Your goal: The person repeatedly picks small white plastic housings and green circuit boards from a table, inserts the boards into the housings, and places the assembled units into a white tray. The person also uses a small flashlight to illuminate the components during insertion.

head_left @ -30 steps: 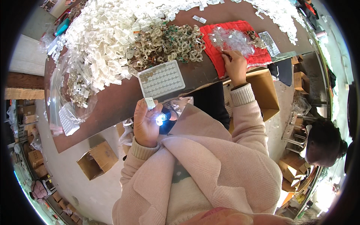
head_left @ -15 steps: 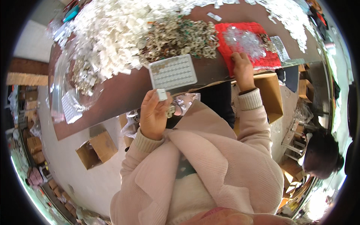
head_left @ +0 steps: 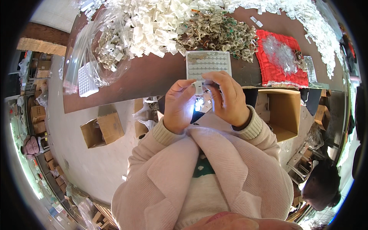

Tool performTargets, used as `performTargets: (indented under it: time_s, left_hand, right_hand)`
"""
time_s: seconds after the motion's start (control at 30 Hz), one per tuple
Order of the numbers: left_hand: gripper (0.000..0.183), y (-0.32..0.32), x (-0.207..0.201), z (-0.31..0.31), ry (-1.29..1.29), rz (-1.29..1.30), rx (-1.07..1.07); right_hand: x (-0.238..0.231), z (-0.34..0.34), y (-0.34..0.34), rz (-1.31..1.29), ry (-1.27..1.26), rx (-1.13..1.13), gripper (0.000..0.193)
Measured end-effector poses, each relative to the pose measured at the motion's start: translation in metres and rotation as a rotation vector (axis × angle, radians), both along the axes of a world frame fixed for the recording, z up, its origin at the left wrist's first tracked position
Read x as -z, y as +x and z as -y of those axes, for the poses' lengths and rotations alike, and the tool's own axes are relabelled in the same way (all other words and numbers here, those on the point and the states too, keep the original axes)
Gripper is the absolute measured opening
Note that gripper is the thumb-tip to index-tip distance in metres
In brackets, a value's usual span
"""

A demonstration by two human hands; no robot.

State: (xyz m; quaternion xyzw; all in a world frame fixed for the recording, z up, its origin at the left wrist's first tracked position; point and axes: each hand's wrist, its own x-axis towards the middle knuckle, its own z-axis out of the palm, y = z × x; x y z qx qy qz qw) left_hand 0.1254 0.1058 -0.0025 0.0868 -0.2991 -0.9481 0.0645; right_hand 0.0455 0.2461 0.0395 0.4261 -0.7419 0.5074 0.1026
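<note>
A small white plastic housing (head_left: 198,88) is held up in front of my chest, at the near edge of the table. My left hand (head_left: 180,105) pinches it between thumb and fingers. My right hand (head_left: 230,100) is closed at the housing's right side, fingertips together; what they pinch is too small to make out. Just below the housing a bright white light (head_left: 199,103) glows between my hands. Right behind my fingers lies a white tray (head_left: 209,69) with rows of small round cells.
White plastic pieces (head_left: 153,30) and tangled wired parts (head_left: 218,32) are heaped behind the tray. At right, a red cloth (head_left: 268,71) bears clear small parts (head_left: 280,53). A clear plastic bag (head_left: 80,57) lies left. Cardboard boxes (head_left: 285,111) stand below the table edge.
My right hand has left the clear parts on the red cloth and come across to the white housing in my left hand. A bright light now shows between the hands. The view has shifted.
</note>
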Motion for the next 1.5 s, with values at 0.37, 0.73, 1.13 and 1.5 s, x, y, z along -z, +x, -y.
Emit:
performTargets:
  time_s: [0.37, 0.73, 1.13, 1.5]
  left_hand:
    - [0.014, 0.002, 0.003, 0.004, -0.094, -0.079, -0.063]
    - [0.015, 0.006, 0.008, 0.007, -0.171, -0.054, -0.026]
    - [0.028, -0.001, 0.006, 0.015, 0.053, 0.094, 0.172]
    - [0.024, -0.002, 0.012, 0.020, -0.002, 0.156, 0.178]
  right_hand:
    - [-0.001, 0.003, 0.002, -0.160, 0.127, -0.063, 0.039]
    - [0.000, -0.009, 0.008, -0.019, 0.122, 0.072, 0.016]
    - [0.052, -0.043, -0.092, -0.217, 0.343, 0.529, 0.014]
    - [0.050, -0.067, -0.115, 0.279, -0.069, 0.492, 0.022]
